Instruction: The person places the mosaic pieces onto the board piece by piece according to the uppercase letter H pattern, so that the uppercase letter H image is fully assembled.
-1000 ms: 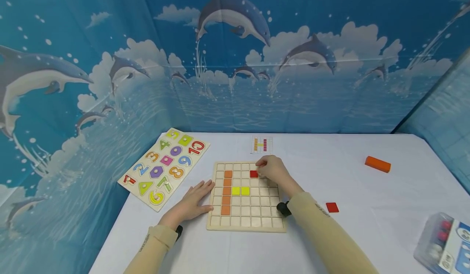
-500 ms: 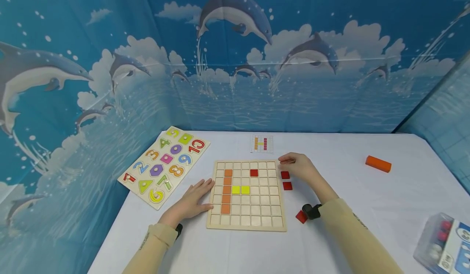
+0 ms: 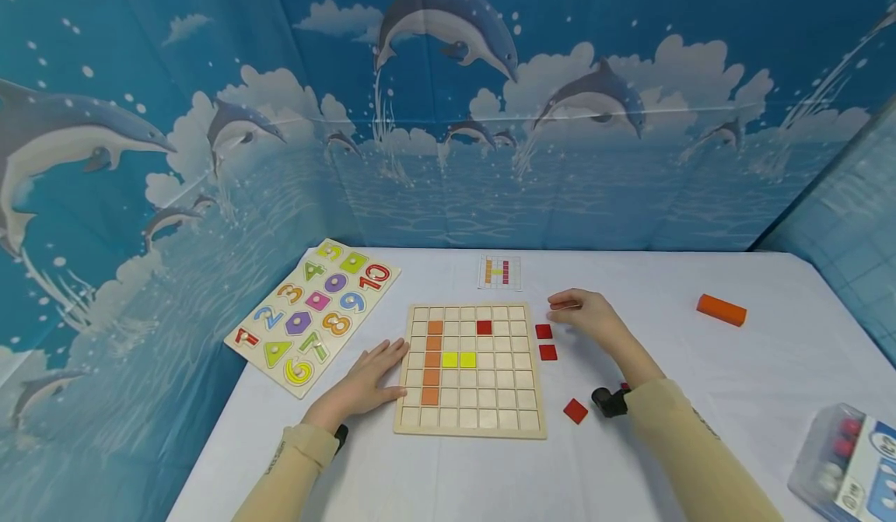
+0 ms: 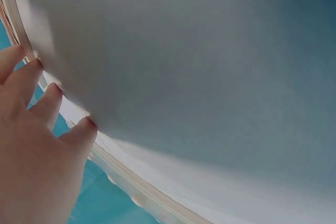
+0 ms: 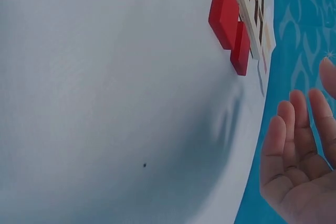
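In the head view, the right hand [image 3: 591, 321] has drawn away rightward of the grid board [image 3: 469, 432], so I judge the red tile [image 3: 484, 327] in its cell released; two loose tiles [image 3: 547, 352] lie just right of the board, near those fingertips; the left hand [image 3: 364, 382] touches the board's left edge; the left wrist view shows its fingers spread; in the right wrist view I see slightly parted fingers, nothing visibly pinched.

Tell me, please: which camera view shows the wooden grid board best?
The head view: it shows the grid board nearly whole, from above, with its coloured squares. The right wrist view shows only part of it, slanted and cut off. The left wrist view shows only thin pale edges; I cannot tell whose.
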Demonstrator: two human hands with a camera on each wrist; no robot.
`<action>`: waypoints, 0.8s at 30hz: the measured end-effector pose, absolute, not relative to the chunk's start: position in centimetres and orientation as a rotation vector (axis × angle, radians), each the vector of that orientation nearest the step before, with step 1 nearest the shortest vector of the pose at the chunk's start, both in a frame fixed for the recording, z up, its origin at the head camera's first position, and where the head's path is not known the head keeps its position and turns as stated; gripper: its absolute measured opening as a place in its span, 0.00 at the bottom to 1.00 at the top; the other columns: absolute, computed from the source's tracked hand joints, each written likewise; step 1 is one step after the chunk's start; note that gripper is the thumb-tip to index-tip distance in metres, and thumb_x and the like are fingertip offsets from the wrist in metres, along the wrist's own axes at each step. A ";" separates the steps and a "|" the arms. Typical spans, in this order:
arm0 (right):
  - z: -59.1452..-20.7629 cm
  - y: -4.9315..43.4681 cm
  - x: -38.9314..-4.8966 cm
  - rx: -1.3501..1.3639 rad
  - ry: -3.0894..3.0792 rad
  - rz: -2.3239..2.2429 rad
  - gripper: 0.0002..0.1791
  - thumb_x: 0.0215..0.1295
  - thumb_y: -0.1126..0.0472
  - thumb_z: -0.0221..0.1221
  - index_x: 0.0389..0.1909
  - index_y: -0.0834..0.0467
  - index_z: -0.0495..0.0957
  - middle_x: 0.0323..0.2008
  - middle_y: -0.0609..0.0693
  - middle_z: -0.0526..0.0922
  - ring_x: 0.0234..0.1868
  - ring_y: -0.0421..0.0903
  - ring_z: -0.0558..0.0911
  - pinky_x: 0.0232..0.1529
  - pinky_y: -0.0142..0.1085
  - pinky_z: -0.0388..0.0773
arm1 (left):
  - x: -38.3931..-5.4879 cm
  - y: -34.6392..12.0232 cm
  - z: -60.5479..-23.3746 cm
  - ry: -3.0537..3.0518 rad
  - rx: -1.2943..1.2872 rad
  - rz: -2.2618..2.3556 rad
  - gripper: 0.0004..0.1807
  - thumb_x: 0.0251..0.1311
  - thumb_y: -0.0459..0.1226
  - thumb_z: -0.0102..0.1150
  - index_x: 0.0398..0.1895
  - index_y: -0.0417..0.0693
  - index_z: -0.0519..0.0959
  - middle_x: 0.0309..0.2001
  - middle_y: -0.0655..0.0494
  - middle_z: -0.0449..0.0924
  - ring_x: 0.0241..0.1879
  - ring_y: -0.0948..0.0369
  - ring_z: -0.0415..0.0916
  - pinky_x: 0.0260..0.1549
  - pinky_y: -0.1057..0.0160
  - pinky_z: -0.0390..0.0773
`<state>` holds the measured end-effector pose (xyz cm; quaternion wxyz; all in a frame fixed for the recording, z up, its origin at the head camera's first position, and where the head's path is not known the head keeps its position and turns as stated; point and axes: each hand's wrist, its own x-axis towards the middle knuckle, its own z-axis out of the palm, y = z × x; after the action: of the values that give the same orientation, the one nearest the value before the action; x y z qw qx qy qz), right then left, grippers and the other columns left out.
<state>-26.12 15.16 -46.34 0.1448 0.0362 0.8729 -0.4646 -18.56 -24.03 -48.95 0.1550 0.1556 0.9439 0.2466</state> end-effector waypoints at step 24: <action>-47.1 14.8 -26.8 0.088 2.490 -1.295 0.24 0.65 0.56 0.61 0.59 0.63 0.75 0.56 0.63 0.79 0.52 0.55 0.78 0.54 0.46 0.81 | -18.5 -24.0 -49.0 2.709 0.440 0.708 0.41 0.62 0.43 0.64 0.76 0.47 0.58 0.78 0.50 0.54 0.78 0.47 0.44 0.77 0.41 0.43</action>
<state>-26.77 14.81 -47.12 0.1662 0.0309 0.8744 -0.4547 -18.52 -24.01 -49.01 0.1530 0.1533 0.9446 0.2468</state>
